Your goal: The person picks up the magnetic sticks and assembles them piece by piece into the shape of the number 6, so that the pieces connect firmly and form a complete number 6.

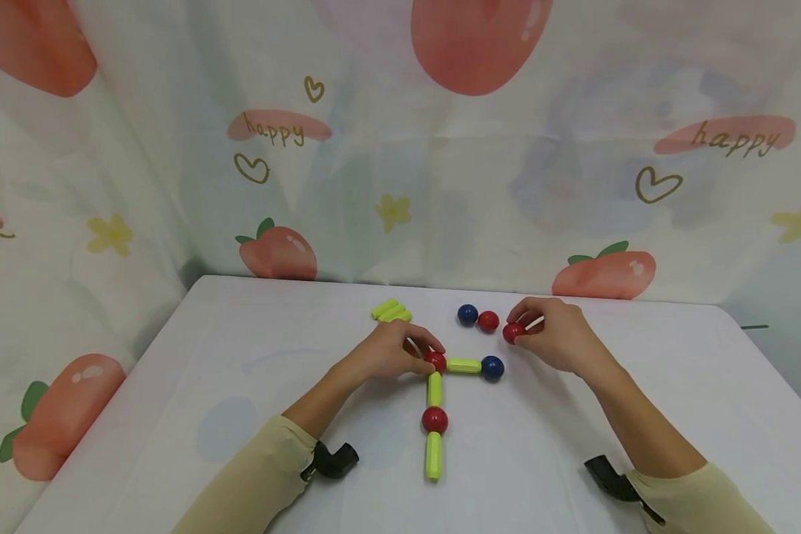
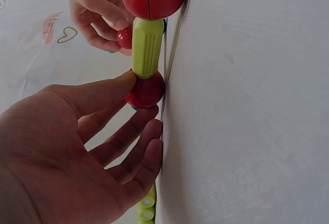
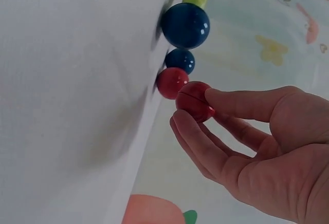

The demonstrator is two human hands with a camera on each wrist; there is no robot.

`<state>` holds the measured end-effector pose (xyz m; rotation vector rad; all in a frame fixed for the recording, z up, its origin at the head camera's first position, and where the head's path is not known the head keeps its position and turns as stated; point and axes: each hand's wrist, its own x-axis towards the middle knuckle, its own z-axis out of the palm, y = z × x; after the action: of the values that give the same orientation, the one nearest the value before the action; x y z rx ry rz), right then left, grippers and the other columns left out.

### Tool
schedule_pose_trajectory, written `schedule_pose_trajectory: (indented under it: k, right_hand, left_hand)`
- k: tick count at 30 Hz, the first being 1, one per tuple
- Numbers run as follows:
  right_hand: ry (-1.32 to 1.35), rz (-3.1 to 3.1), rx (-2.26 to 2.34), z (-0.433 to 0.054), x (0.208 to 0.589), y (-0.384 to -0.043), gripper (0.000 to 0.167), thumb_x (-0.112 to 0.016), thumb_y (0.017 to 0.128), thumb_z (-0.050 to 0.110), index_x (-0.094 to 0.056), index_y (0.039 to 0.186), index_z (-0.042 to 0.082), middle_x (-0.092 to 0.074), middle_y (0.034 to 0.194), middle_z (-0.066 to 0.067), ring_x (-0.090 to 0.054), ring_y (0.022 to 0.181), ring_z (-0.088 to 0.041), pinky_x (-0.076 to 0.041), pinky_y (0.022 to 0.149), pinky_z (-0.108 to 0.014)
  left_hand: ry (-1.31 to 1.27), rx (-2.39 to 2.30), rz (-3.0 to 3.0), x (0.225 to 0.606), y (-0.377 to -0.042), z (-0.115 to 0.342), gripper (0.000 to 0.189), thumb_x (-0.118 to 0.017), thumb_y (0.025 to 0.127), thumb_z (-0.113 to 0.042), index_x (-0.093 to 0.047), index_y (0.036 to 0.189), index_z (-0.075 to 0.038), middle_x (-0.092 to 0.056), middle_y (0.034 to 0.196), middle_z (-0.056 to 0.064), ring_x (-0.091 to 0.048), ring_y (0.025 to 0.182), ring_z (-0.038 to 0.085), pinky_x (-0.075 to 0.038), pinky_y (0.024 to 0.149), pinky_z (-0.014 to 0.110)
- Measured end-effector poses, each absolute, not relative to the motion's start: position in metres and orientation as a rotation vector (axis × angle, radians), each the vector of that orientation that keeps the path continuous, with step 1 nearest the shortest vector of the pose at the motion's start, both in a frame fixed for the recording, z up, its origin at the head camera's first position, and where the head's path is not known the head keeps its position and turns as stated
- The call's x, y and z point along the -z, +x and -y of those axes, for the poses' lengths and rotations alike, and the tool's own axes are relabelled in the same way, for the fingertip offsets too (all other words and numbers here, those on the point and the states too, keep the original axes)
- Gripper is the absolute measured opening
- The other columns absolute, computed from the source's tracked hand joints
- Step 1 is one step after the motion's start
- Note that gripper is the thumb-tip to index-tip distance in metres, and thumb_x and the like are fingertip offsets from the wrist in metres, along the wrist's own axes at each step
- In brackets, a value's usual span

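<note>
My left hand holds a red ball between thumb and fingers, at the corner of a joined chain on the table. From that ball a yellow-green rod runs right to a blue ball. Another rod leads toward me to a second red ball, followed by a third rod with a bare end. Up and to the right, my right hand pinches a loose red ball between thumb and fingertips.
Beside the right hand's ball, a blue ball and a red ball sit together on the white table. Several yellow-green rods lie behind the left hand. A printed curtain hangs along the table's back edge.
</note>
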<state>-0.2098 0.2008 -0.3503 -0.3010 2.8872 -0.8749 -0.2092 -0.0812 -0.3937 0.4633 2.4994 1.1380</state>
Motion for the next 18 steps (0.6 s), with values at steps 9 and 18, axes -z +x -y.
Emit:
schedule_pose_trajectory:
  k: [9,18]
  right_hand:
    - [-0.369,-2.878,0.888,-0.191,0.34,-0.188,0.026,-0.078,0.09,0.012,-0.072,0.115,0.01,-0.074,0.11,-0.013,-0.068,0.102,-0.033,-0.061,0.076,-0.039]
    - [-0.458,-2.808,0.959,-0.184,0.331,-0.164,0.02,-0.077,0.091,0.012,-0.072,0.11,0.017,-0.074,0.104,-0.001,-0.07,0.1,-0.023,-0.061,0.076,-0.037]
  left_hand:
    - [0.464,-1.144,-2.498,0.395,-0.21,0.081,0.025,-0.082,0.09,-0.016,-0.079,0.114,-0.023,-0.07,0.101,-0.003,-0.063,0.094,0.018,-0.057,0.069,0.028]
    - [0.472,-1.14,-2.495,0.394,-0.21,0.082,0.025,-0.082,0.091,-0.016,-0.079,0.114,-0.023,-0.07,0.101,-0.004,-0.063,0.094,0.017,-0.056,0.069,0.027]
